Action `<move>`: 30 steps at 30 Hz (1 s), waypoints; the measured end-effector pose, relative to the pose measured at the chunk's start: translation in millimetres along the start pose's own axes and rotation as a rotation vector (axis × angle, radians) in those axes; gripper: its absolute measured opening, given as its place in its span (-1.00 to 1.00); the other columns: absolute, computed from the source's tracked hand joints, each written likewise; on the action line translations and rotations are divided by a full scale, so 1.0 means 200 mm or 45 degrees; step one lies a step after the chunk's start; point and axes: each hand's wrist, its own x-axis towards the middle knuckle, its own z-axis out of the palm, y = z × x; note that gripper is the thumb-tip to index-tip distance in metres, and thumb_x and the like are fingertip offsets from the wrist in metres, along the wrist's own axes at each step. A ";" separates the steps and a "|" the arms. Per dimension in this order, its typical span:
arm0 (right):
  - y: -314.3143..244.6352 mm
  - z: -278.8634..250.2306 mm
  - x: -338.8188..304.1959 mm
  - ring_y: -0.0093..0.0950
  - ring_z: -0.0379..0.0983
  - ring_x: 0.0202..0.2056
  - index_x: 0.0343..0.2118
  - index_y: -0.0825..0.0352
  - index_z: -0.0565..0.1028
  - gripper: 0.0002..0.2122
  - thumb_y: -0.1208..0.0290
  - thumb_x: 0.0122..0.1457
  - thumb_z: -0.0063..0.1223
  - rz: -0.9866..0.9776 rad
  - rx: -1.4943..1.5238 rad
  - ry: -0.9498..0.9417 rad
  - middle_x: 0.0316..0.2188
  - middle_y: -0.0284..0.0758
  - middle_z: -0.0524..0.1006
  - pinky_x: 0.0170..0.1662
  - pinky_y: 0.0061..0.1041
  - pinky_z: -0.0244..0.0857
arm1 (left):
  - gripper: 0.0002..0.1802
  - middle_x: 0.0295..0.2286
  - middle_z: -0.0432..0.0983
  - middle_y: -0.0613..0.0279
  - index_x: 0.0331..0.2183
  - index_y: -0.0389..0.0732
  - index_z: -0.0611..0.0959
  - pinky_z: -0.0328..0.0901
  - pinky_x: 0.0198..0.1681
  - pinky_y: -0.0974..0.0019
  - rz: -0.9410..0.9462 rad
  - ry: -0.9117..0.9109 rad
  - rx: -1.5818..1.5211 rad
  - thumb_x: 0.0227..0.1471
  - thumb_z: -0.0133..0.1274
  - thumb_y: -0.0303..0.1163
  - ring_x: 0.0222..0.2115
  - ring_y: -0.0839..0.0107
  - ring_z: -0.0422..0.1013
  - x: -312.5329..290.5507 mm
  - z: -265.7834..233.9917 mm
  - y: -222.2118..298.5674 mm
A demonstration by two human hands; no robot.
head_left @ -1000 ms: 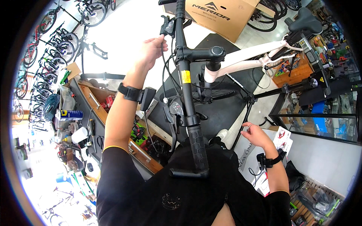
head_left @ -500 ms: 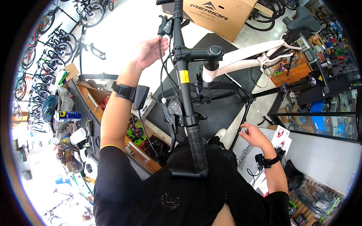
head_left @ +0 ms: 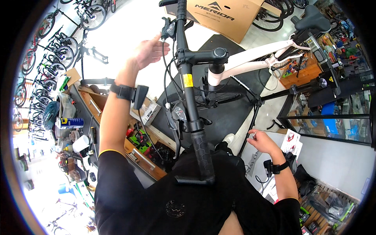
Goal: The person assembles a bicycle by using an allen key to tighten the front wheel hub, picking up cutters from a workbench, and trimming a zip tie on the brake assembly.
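Note:
A black handlebar (head_left: 188,94) with a yellow sticker runs up the middle, joined by a stem (head_left: 201,56) to a pale pink bicycle frame (head_left: 250,60). My left hand (head_left: 150,51) is open, fingers stretched, just left of a black cable (head_left: 164,74) that hangs below the far shifter and brake lever (head_left: 168,29). It grips nothing that I can see. The near brake lever (head_left: 174,129) and black grip (head_left: 202,154) lie close to my body. Low on the right, my right hand (head_left: 263,141) is closed, with a small silvery thing (head_left: 254,136) at its fingertips, too small to name.
A workbench drawer (head_left: 143,156) with tools and a blue spray can (head_left: 70,122) are at the left. A clamp stand (head_left: 290,94) carries the bicycle at the right, before a glass cabinet (head_left: 325,117). A cardboard box (head_left: 223,17) stands at the back.
My left hand has drawn slightly left and down from the cable, its fingers straighter. The right hand stays low with its fingers closed. The whole view has shifted a little.

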 end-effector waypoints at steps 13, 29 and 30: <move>0.00 0.00 -0.03 -0.15 0.51 -0.40 -0.09 0.49 0.41 -0.62 0.30 0.12 0.06 0.067 -0.065 0.010 -0.49 -0.04 0.56 -0.28 -0.33 0.35 | -0.08 -0.59 0.51 0.12 -0.50 -0.37 0.67 0.25 -0.28 0.40 0.463 0.304 0.977 -0.23 0.00 0.47 -0.44 0.35 0.44 0.28 0.12 0.33; 0.03 0.08 -0.04 -0.15 0.51 -0.41 -0.08 0.48 0.41 -0.62 0.30 0.13 0.07 0.070 -0.042 -0.004 -0.54 -0.04 0.53 -0.30 -0.30 0.34 | -0.20 -0.62 0.53 0.10 -0.51 -0.39 0.67 0.31 -0.31 0.43 0.462 0.315 0.996 -0.22 0.12 0.32 -0.51 0.35 0.51 0.32 0.12 0.35; 0.04 0.09 -0.04 -0.14 0.51 -0.41 -0.08 0.49 0.41 -0.62 0.30 0.13 0.07 0.067 -0.035 -0.001 -0.54 -0.04 0.53 -0.30 -0.30 0.33 | -0.19 -0.62 0.54 0.09 -0.50 -0.43 0.66 0.32 -0.31 0.44 0.472 0.313 0.979 -0.21 0.12 0.31 -0.51 0.35 0.52 0.31 0.13 0.35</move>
